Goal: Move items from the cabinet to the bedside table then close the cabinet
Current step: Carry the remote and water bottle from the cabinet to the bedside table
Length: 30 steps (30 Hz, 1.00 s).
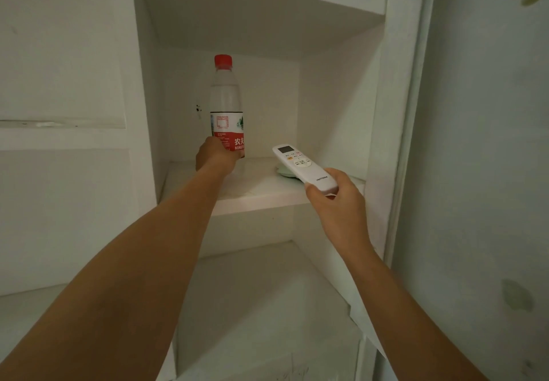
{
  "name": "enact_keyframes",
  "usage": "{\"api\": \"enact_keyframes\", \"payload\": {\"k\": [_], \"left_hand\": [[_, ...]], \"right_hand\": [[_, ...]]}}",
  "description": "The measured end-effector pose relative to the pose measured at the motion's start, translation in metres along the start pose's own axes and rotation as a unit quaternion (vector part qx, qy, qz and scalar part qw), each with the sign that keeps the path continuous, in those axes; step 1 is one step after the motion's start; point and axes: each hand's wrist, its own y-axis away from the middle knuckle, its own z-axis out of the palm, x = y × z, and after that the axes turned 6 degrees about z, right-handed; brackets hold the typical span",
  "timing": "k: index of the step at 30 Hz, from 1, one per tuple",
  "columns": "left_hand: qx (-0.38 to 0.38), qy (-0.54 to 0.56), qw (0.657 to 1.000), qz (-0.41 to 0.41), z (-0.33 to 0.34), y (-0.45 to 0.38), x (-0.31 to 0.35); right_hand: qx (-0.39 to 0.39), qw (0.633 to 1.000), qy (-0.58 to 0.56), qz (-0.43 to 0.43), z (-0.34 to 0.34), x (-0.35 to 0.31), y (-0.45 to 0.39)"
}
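Note:
A clear water bottle (pixel 226 104) with a red cap and a red-and-white label stands upright in the open white cabinet (pixel 377 107). My left hand (pixel 214 154) grips it low on the label, just above the shelf (pixel 261 195). My right hand (pixel 337 199) holds a white remote control (pixel 303 167) by its lower end, in front of the shelf's right part, its screen end pointing into the cabinet. A pale green flat object (pixel 284 172) lies on the shelf, mostly hidden behind the remote.
A lower shelf (pixel 267 291) of the cabinet runs beneath my arms. The cabinet's white side panel (pixel 395 148) stands close to the right of my right hand. A stained wall (pixel 487 172) fills the right side. White panels (pixel 59 83) lie to the left.

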Motion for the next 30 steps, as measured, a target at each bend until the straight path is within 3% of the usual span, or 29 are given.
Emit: {"api": "enact_keyframes", "payload": {"k": [15, 24, 30], "left_hand": [[0.063, 0.106, 0.986, 0.109, -0.014, 0.072, 0.025], [0.066, 0.157, 0.981, 0.094, -0.041, 0.155, 0.042], [0.059, 0.132, 0.988, 0.051, -0.063, 0.237, 0.015]], "right_hand": [[0.001, 1.000, -0.005, 0.008, -0.060, -0.014, 0.033], [-0.014, 0.999, -0.027, 0.040, -0.098, -0.013, 0.081], [-0.043, 0.998, -0.022, 0.050, -0.108, -0.001, 0.126]]}}
